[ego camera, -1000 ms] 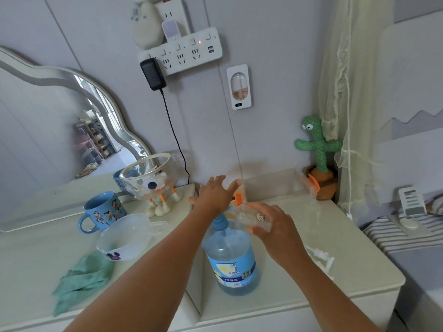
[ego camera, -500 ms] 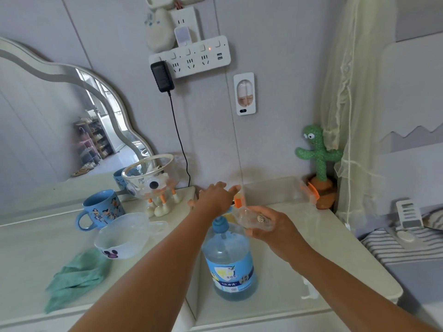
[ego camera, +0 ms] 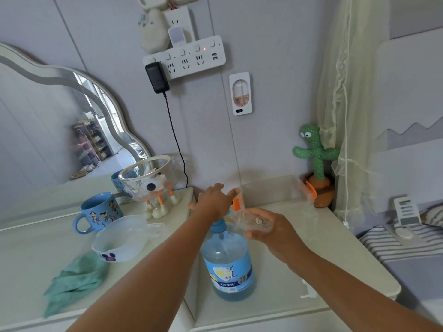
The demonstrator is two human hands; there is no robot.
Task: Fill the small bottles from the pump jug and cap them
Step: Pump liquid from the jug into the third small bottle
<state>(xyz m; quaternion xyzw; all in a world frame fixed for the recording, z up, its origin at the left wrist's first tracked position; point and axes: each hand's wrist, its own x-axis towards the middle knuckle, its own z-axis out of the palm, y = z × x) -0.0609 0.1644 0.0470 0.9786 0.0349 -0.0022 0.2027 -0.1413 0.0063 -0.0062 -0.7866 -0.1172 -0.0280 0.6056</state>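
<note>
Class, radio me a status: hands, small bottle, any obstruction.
Left hand rests atop pump jug. Right hand grips small bottle, tilted, beside the pump head. Nothing between them.

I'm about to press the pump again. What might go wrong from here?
1. The small bottle lies nearly sideways in the right hand, so liquid may miss its mouth or run back out.
2. The left hand pushes down on the pump jug, which stands near the cabinet edge. An off-centre push might tip it.

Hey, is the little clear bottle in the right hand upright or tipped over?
Tipped: the small bottle lies nearly sideways in the right hand, beside the top of the pump jug.
</note>
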